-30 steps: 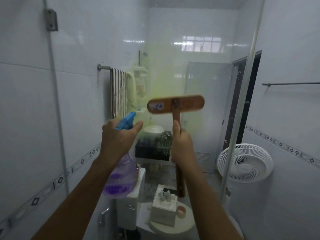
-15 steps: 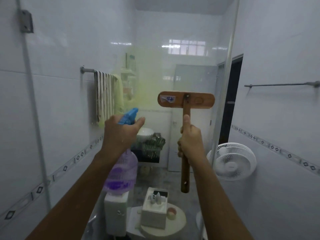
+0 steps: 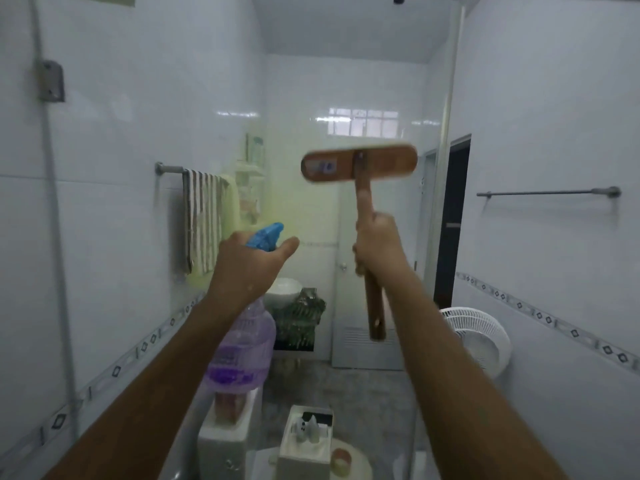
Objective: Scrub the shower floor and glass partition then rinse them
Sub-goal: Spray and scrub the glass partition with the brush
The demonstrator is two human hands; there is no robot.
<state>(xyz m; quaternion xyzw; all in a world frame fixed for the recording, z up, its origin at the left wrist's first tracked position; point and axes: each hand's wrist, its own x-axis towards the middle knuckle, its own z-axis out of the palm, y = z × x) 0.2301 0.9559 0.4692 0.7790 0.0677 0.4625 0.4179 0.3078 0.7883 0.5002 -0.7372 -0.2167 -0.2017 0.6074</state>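
The glass partition (image 3: 138, 140) fills the view straight ahead, its steel edge post at the right. My left hand (image 3: 247, 268) grips a clear spray bottle (image 3: 242, 351) of purple liquid, blue nozzle aimed at the glass. My right hand (image 3: 379, 242) grips the wooden handle of a scrub brush (image 3: 358, 162), thumb stretched up along it. The long wooden brush head is raised against or just in front of the glass. The shower floor is out of view.
Behind the glass hang a striped towel on a rail (image 3: 204, 220), a toilet cistern (image 3: 225, 441) with a box on it, a basin (image 3: 284, 291) and a white door (image 3: 367, 271). A white fan (image 3: 481, 337) stands right, near a dark doorway. A second rail (image 3: 547, 192) crosses the right wall.
The view has tilted up and shifted. My right hand has lifted the brush higher and slightly right along the glass. The left hand stays on the spray bottle.
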